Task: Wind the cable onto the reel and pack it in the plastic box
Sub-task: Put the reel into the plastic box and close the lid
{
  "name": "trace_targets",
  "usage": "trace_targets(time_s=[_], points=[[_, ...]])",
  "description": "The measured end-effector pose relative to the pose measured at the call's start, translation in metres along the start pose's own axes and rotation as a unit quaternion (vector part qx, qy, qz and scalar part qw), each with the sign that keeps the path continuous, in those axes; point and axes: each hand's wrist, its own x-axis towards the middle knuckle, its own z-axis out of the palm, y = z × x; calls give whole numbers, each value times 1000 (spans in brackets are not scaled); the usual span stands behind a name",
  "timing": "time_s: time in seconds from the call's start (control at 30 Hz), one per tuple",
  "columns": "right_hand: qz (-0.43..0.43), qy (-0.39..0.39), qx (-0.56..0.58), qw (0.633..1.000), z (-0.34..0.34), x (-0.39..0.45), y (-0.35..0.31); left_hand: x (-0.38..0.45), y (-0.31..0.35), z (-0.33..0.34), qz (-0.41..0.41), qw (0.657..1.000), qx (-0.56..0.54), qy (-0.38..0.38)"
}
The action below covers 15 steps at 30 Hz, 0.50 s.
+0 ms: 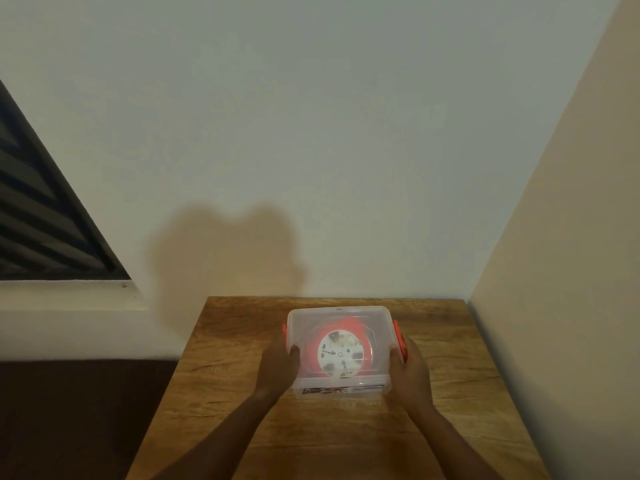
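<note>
Head view: the closed clear box (337,351) stands on the wooden counter (450,393), low in the frame's centre — the reel (341,355) with red cable lies inside. The left hand (278,363) and right hand (408,367) grip its two sides, fingers curled at the orange latches (400,341).

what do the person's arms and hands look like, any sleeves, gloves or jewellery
Both forearms are bare as far as the frame shows, with no sleeve in view. The left hand and right hand wear no gloves. No watch, bracelet or ring is visible, though the picture is dim and soft, so small items could be missed. No markings show.
</note>
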Motion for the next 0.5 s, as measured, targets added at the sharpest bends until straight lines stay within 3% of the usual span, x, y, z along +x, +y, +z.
trace_targets(time_s=[0.1,0.27,0.37,0.5], points=[[27,20,50,998,-4,9,0,5,14,3,-19,997,-73,-20],[26,20,65,997,-46,49,-3,28,62,10,-25,992,-98,-76],[-1,27,19,999,-83,82,-4,48,99,23,-13,988,-80,-128],[11,33,-105,994,-129,125,10,70,148,56,-22,986,-95,-136]])
